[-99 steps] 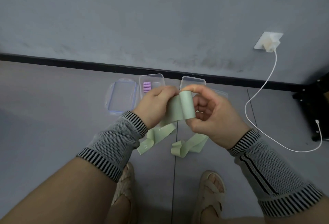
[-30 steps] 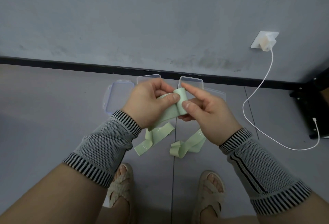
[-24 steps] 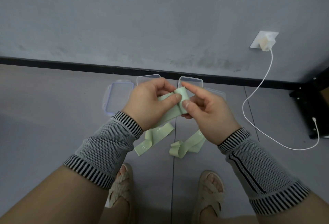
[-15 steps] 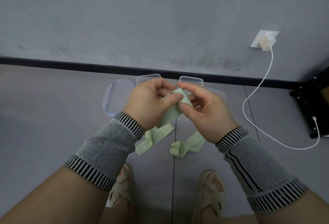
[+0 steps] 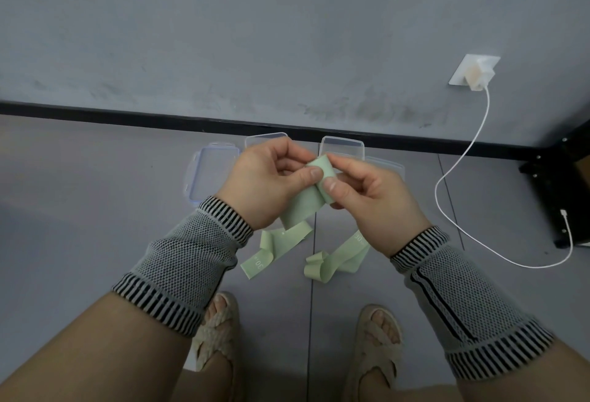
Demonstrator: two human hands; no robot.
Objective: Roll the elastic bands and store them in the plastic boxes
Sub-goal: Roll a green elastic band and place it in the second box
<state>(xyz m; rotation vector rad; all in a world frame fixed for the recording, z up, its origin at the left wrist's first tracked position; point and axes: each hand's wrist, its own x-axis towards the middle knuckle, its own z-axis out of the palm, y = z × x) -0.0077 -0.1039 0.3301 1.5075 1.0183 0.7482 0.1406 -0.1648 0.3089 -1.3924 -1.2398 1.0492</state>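
Observation:
A pale green elastic band (image 5: 301,210) is partly rolled up at chest height. My left hand (image 5: 271,184) pinches the loose strip beside the roll with thumb and fingers. My right hand (image 5: 367,194) holds the small roll (image 5: 322,168) between thumb and forefinger. The band's free end (image 5: 274,248) trails down to the floor. A second green band (image 5: 338,259) lies crumpled on the floor below my right hand. Two clear plastic boxes (image 5: 343,147) stand open near the wall, the left box (image 5: 266,139) mostly hidden behind my left hand.
A clear lid (image 5: 212,173) lies left of the boxes and another lid (image 5: 388,167) right of them. A white charger cable (image 5: 459,178) runs from a wall socket (image 5: 474,74) across the floor to a black frame (image 5: 562,184). My sandalled feet (image 5: 217,331) are below.
Both hands have kept turning the roll; it has grown slightly and the loose strip between the hands has shortened. The trailing end on the floor has shifted a little.

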